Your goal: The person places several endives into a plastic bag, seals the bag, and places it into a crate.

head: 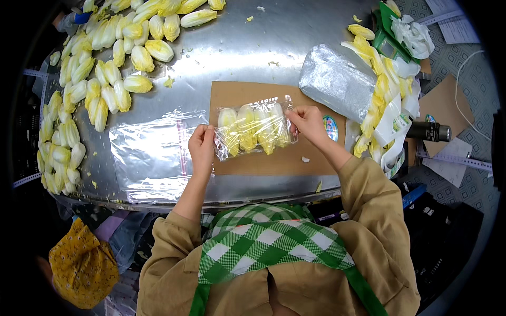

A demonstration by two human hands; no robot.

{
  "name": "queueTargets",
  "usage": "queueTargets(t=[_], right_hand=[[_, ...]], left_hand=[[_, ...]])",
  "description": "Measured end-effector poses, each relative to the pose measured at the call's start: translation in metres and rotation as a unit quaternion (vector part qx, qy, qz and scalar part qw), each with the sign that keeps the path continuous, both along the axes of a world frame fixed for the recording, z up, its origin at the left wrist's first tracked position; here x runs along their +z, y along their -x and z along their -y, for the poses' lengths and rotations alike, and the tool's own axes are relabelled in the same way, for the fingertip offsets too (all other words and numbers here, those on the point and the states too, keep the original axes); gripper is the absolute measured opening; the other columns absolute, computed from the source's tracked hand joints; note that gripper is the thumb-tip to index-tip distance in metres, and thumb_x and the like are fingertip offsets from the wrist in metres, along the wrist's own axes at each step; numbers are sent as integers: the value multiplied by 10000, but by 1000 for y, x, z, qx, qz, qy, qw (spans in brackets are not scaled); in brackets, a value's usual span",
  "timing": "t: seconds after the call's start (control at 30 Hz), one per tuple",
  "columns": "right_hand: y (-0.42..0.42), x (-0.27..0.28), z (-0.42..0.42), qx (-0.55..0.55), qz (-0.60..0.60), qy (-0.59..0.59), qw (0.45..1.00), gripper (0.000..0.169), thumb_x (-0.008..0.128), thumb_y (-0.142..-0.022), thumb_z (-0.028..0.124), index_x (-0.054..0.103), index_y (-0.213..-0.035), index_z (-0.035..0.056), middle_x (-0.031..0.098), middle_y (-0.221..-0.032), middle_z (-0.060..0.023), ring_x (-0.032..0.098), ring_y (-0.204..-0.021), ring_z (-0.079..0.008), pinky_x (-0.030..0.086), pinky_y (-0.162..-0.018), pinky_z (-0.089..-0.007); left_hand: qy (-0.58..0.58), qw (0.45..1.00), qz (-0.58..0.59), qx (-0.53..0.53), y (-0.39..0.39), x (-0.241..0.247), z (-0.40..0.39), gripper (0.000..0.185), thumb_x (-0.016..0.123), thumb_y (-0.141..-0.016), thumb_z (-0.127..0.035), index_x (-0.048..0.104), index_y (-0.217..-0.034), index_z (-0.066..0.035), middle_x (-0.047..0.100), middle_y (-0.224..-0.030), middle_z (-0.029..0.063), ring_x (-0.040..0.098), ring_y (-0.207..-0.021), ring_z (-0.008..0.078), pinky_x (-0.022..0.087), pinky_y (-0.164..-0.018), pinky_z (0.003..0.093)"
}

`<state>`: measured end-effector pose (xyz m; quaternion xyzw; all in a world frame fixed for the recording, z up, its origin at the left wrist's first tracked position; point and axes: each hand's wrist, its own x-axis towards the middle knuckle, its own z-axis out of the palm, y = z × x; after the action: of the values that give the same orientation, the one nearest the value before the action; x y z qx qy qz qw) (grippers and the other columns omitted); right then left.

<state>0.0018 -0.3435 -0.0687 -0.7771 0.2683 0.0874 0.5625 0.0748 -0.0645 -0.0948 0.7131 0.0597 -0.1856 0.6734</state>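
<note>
A clear plastic bag (253,118) with several small yellow-white cabbage hearts side by side in it lies over a flat sheet of brown cardboard (276,168). My left hand (201,148) pinches the bag's left end between thumb and finger. At the opposite end, my right hand (306,122) grips the plastic near its upper corner. Left of my left hand rests a stack of flat, empty clear bags (148,154). A round colourful sticker (330,128) shows on the cardboard beside my right wrist.
Loose cabbage hearts (106,75) heap along the left of the metal table (237,47). On the right are a silvery package (336,79), trimmed leaves (371,118), a green scale (389,39) and a dark bottle (429,131). Another person's blue-gloved hand (83,17) appears upper left.
</note>
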Motion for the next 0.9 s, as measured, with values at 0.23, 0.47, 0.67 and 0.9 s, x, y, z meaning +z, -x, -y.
queueTargets(t=[0.23,0.47,0.67,0.9], right_hand=[[15,-52,-2,-80,-126,-157,976,356,615,-925,252,598,-642,36,525,-488,-15,480,-400,-110,359,-395,-276],[6,-33,1,268,241,416,835,435,663,-780,80,570,-1204,77,562,-1200,-160,567,-1077,-309,469,-884,-420],[-7,-26,4,287,205,239,905,736,717,-722,92,429,-1399,92,453,-1404,-165,468,-1253,-360,406,-1038,-433],[44,18,-18,-138,-107,-202,964,653,501,-880,659,687,-932,36,642,-705,-51,633,-659,-193,493,-612,-295]], left_hand=[[-207,974,68,-64,-8,-32,-2,128,609,-868,-106,586,-777,-19,564,-744,63,530,-650,149,452,-603,293],[-228,740,450,-444,-41,-43,-31,597,612,-776,-13,504,-1354,-118,385,-1493,65,382,-1374,261,346,-1091,506],[-208,712,483,-465,-89,-33,-18,589,672,-717,-67,543,-1291,-76,536,-1338,149,505,-1243,332,405,-1039,461],[-18,884,18,-467,-66,7,28,371,643,-904,-221,571,-1146,51,659,-1066,140,602,-986,143,484,-828,306]])
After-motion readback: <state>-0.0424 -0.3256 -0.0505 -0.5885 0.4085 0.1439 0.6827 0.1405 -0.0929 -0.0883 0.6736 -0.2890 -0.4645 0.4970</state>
